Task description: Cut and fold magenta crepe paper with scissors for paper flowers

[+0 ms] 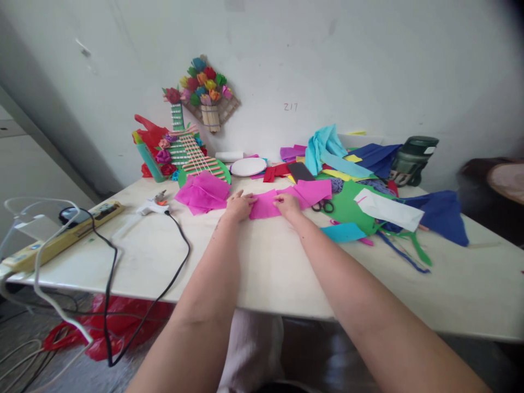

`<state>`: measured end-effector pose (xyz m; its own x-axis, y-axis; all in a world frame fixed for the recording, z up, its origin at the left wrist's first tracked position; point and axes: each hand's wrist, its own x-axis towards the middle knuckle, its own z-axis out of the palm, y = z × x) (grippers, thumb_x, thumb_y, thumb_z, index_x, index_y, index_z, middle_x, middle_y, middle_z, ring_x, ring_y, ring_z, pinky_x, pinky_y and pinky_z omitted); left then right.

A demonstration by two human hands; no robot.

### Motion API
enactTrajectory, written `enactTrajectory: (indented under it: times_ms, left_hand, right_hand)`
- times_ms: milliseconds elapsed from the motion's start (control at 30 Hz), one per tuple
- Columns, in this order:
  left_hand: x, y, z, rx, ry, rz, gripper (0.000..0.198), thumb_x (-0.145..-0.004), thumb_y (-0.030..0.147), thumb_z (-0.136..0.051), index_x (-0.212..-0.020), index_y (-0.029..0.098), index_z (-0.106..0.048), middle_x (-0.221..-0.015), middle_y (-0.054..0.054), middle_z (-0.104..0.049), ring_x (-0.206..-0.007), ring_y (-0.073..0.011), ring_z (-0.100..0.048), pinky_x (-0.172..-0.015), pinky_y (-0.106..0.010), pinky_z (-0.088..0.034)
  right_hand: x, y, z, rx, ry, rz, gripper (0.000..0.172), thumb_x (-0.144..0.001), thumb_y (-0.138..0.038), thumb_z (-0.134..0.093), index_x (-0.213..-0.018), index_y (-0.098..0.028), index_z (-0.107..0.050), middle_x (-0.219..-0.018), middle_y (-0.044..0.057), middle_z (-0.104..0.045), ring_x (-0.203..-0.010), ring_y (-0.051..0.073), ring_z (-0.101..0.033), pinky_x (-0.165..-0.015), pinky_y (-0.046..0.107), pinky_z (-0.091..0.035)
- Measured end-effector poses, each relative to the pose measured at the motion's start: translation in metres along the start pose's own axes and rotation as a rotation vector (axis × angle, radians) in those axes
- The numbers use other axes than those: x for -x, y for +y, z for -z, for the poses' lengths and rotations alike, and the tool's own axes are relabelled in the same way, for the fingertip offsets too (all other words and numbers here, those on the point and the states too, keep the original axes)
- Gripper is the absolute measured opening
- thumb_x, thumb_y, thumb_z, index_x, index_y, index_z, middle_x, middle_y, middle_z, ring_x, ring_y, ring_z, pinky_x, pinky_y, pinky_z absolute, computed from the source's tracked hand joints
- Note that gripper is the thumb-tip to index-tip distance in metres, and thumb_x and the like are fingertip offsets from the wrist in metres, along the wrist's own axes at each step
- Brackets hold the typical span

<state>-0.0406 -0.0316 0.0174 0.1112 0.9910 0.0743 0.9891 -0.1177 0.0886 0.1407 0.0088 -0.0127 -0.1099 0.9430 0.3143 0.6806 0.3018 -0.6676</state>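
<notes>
A strip of pink paper (pixel 264 205) lies flat on the white table between my hands. My left hand (pixel 239 206) rests at its left end, fingers spread and touching the edge. My right hand (pixel 287 205) is closed on the strip's right part, thumb and fingertips pinched together. A crumpled pile of pink paper (pixel 203 192) sits just left of my left hand. More pink paper (pixel 314 191) extends beyond my right hand. Dark-handled scissors (pixel 323 206) lie right of my right hand, partly under paper.
A glue gun (pixel 153 205) with a black cord and a yellow power strip (pixel 61 237) are at the left. Paper flowers (pixel 207 84) and a guitar-shaped craft (pixel 196 158) stand behind. Green paper (pixel 351 206), blue paper (pixel 444 215) and a dark bottle (pixel 414 160) are at the right.
</notes>
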Motion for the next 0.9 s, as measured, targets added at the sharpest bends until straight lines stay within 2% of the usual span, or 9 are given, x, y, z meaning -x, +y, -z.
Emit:
enactTrajectory:
  times_ms: [133,233,467,600,733,900]
  left_hand:
    - [0.001,0.000,-0.002,-0.006,-0.077,-0.004,0.046,-0.091,0.036,-0.027,-0.135,0.045,-0.040,-0.147,0.013,-0.033,-0.141,-0.0252,-0.012,-0.110,-0.052,-0.015]
    - [0.003,0.001,0.000,-0.014,-0.095,0.005,0.048,-0.090,0.040,-0.025,-0.137,0.045,-0.037,-0.149,0.013,-0.028,-0.141,-0.0273,-0.005,-0.109,-0.057,-0.011]
    - [0.006,0.004,0.004,-0.046,-0.120,0.036,0.052,-0.089,0.046,-0.021,-0.139,0.041,-0.036,-0.151,0.011,-0.021,-0.141,-0.0294,0.003,-0.108,-0.059,-0.003]
    - [0.007,0.005,0.007,-0.065,-0.157,0.027,0.057,-0.085,0.056,-0.029,-0.139,0.042,-0.034,-0.152,0.008,-0.021,-0.140,-0.0323,0.007,-0.107,-0.062,-0.001]
    - [0.007,0.004,0.008,-0.063,-0.191,0.020,0.067,-0.079,0.068,-0.032,-0.141,0.044,-0.028,-0.153,0.008,-0.018,-0.139,-0.0341,0.012,-0.106,-0.063,0.002]
    - [0.005,0.002,0.005,-0.051,-0.215,0.057,0.077,-0.074,0.074,-0.030,-0.144,0.043,-0.020,-0.154,0.008,-0.010,-0.138,-0.0352,0.014,-0.106,-0.064,0.002]
  right_hand:
    - [0.001,-0.001,0.001,0.003,-0.005,-0.003,0.027,-0.074,-0.017,-0.060,-0.099,-0.016,-0.072,-0.103,0.006,-0.070,-0.093,0.017,-0.065,-0.088,0.026,-0.047]
    - [0.002,-0.003,0.002,0.003,-0.006,-0.012,0.027,-0.074,-0.017,-0.060,-0.099,-0.017,-0.072,-0.103,0.005,-0.071,-0.092,0.017,-0.065,-0.089,0.027,-0.047]
    - [0.001,-0.004,0.002,-0.001,0.000,-0.016,0.025,-0.074,-0.016,-0.059,-0.094,-0.017,-0.073,-0.099,0.004,-0.071,-0.092,0.018,-0.065,-0.088,0.027,-0.047]
    - [0.000,-0.003,0.001,-0.008,0.019,-0.004,0.024,-0.073,-0.015,-0.059,-0.092,-0.017,-0.073,-0.098,0.005,-0.071,-0.089,0.017,-0.065,-0.087,0.028,-0.048]
    - [-0.002,0.000,-0.001,-0.012,0.033,0.011,0.023,-0.072,-0.016,-0.059,-0.091,-0.018,-0.073,-0.096,0.004,-0.071,-0.087,0.017,-0.065,-0.084,0.028,-0.049]
    - [-0.004,0.005,0.001,0.035,0.050,0.018,0.026,-0.070,-0.015,-0.061,-0.093,-0.018,-0.074,-0.095,0.005,-0.071,-0.085,0.018,-0.064,-0.084,0.029,-0.049]
